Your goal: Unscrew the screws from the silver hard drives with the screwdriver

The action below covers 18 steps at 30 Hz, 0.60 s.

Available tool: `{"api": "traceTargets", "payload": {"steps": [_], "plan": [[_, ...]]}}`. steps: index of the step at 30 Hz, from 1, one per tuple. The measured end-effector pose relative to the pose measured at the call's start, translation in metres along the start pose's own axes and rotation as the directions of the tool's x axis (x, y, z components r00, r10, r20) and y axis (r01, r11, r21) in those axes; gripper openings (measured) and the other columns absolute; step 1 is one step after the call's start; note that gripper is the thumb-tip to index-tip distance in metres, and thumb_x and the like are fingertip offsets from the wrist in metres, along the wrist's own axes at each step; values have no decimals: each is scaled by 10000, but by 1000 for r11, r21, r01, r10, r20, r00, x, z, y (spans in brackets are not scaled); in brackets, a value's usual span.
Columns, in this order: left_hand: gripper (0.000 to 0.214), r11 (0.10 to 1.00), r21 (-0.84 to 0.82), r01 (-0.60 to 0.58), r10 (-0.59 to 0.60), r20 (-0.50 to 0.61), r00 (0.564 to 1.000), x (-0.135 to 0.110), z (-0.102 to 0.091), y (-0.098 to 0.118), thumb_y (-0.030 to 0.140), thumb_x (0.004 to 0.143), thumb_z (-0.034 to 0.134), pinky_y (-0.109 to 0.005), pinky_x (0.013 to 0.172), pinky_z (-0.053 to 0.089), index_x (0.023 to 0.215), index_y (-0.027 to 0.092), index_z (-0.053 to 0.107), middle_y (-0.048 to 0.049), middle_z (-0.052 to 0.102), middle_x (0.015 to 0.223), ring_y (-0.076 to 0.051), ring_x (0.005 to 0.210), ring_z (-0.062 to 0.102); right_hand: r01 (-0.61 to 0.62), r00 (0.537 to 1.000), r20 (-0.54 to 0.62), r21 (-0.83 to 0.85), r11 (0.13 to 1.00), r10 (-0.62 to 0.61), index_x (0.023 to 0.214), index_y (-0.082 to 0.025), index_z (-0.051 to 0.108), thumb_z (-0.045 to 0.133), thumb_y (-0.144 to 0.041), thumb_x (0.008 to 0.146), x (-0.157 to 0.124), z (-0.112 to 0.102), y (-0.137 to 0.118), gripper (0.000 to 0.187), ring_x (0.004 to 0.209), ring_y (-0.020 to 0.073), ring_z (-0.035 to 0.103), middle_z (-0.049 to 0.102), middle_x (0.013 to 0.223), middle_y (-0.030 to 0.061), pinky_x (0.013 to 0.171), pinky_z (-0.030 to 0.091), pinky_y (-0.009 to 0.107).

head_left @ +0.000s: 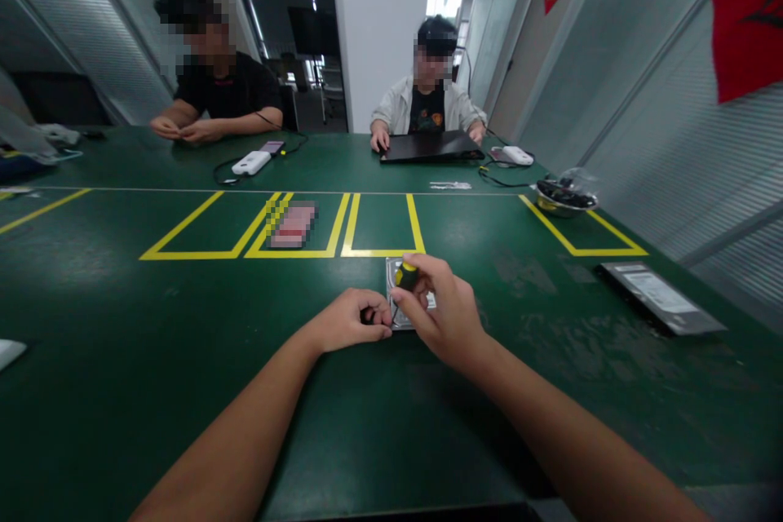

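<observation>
A small silvery metal device [392,267], flat like a hard drive, lies on the green table [152,342] just in front of me. My right hand [441,308] is closed round a screwdriver [404,276] with a yellow and black handle, held upright with its tip down on the device. My left hand [351,321] is curled shut at the device's left edge, fingers pinched against it; what it pinches, if anything, I cannot make out.
Yellow tape boxes [379,251] mark the table beyond the device. A metal bowl [561,200] of small parts and a dark flat pouch [661,298] lie to the right. Two other people sit at the far side, one behind a black laptop [431,147]; a white box [250,163] lies near the other.
</observation>
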<state>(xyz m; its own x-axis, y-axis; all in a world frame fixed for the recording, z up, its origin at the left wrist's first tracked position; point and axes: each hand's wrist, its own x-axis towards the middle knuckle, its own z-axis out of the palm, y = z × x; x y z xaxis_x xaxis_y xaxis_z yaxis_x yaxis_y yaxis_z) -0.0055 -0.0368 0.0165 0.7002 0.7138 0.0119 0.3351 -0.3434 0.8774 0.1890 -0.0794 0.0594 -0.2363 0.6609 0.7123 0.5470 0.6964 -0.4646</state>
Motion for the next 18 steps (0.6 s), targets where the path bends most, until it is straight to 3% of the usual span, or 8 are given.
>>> {"api": "traceTargets", "payload": {"steps": [4, 8, 13, 18], "plan": [[139, 1000, 20, 15, -15, 0, 1000, 0, 0, 0, 271, 753, 684, -230, 580, 376, 790, 151, 624, 23, 583, 688, -106, 619, 493, 118, 992, 50, 11, 993, -118, 1139, -207, 534, 603, -304, 878, 17, -5, -4, 287, 762, 128, 554, 600, 954, 37, 717, 494, 297], [173, 997, 55, 51, -50, -19, 999, 0, -1, -2, 298, 742, 702, -230, 584, 383, 756, 148, 616, 24, 566, 683, -109, 631, 495, 182, 979, 82, 40, 982, -185, 994, -187, 592, 571, -302, 892, 34, -9, -8, 156, 768, 134, 529, 583, 883, 34, 713, 461, 287], [191, 996, 58, 61, -61, 5, 998, 1, -2, -2, 313, 746, 706, -231, 609, 398, 785, 140, 636, 15, 588, 713, -114, 660, 516, 163, 961, 226, 5, 987, -160, 900, -151, 607, 593, -293, 876, 49, -18, -15, 145, 744, 134, 502, 570, 805, 25, 693, 409, 272], [199, 998, 29, 58, -58, 2, 998, 3, 0, -5, 321, 741, 712, -223, 582, 381, 765, 141, 633, 26, 566, 672, -107, 631, 497, 111, 941, 321, 19, 994, -111, 973, -132, 597, 652, -246, 829, 55, -31, -21, 192, 711, 113, 495, 583, 809, 7, 680, 389, 247]]}}
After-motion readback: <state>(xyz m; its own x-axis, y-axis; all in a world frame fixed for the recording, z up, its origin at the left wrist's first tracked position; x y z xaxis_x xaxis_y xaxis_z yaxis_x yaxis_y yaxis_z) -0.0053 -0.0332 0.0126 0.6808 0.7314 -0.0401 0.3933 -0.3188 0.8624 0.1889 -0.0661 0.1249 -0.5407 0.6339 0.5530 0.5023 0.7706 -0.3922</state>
